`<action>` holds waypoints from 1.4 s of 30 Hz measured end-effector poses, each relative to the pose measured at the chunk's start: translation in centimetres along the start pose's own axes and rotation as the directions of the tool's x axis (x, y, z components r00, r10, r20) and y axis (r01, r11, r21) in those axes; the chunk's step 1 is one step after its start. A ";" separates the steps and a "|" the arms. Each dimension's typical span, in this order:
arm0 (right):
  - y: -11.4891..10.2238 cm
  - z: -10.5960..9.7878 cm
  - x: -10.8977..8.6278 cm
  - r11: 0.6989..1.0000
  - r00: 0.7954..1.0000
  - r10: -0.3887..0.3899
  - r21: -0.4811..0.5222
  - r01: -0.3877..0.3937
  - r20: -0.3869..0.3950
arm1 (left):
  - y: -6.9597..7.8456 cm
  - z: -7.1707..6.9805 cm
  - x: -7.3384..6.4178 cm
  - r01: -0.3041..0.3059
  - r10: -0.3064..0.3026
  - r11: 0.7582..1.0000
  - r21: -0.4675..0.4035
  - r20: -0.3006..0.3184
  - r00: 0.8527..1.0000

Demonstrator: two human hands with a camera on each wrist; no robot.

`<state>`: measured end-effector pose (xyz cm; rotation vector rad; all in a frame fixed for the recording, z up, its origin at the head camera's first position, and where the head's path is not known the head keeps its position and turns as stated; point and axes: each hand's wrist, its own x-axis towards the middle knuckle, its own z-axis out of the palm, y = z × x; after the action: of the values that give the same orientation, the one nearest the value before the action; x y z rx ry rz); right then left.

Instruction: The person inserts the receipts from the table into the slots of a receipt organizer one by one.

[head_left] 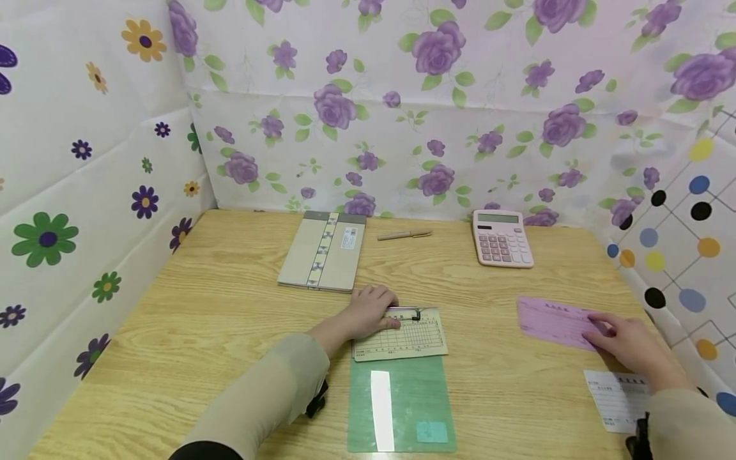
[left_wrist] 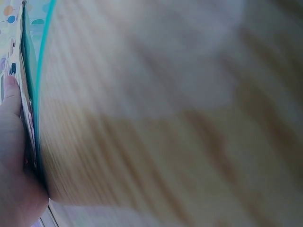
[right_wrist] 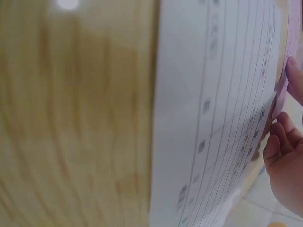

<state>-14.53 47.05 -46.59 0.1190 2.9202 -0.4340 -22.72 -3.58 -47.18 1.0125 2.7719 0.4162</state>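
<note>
In the head view, a translucent green clipboard [head_left: 402, 396] lies near the front of the table, with a cream printed form [head_left: 397, 338] at its top under a metal clip [head_left: 411, 314]. My left hand [head_left: 368, 313] grips the upper left of the clipboard beside the clip, thumb over the form. The left wrist view shows that thumb [left_wrist: 12, 92] on the upper side of the clipboard. To the right, my right hand [head_left: 629, 345] pinches the right end of a pink printed slip [head_left: 552, 321]. A white lined slip [head_left: 615, 399] lies below that hand, partly covered by the forearm.
A grey-beige folder [head_left: 322, 252] lies at the back left. Beside it is a tan pen [head_left: 405, 235], and a pink calculator [head_left: 502, 239] rests at the back right. Patterned cloth [head_left: 368, 96] hangs behind and along both sides of the wooden table [head_left: 230, 281].
</note>
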 end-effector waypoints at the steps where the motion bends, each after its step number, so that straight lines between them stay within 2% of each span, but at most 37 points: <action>1: -0.2 0.0 0.1 1.000 1.000 0.004 0.010 -0.004 0.001 | 0.0 0.0 0.0 0.000 0.000 1.000 0.002 0.000 1.000; 18: -1.5 -0.2 -0.1 0.998 0.999 0.043 0.054 -0.044 0.020 | -0.2 0.1 -0.1 0.000 0.000 1.000 0.009 -0.006 1.000; 23: -2.0 -0.7 -0.2 0.989 0.994 0.079 0.123 -0.088 0.073 | -0.1 0.1 -0.1 -0.001 0.001 1.000 0.000 -0.001 1.000; 30: -2.5 -1.6 -0.2 0.948 0.986 0.104 0.288 -0.137 0.127 | -0.1 0.0 0.0 -0.005 0.005 1.000 -0.003 -0.009 1.000; 42: -4.0 -1.5 0.0 0.952 0.999 0.023 0.305 -0.035 0.044 | -0.1 0.0 -0.1 -0.005 0.005 1.000 -0.004 -0.006 1.000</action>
<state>-15.20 43.65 -44.07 0.1931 2.7864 -0.8709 -22.73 -3.66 -47.18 1.0193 2.7732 0.4266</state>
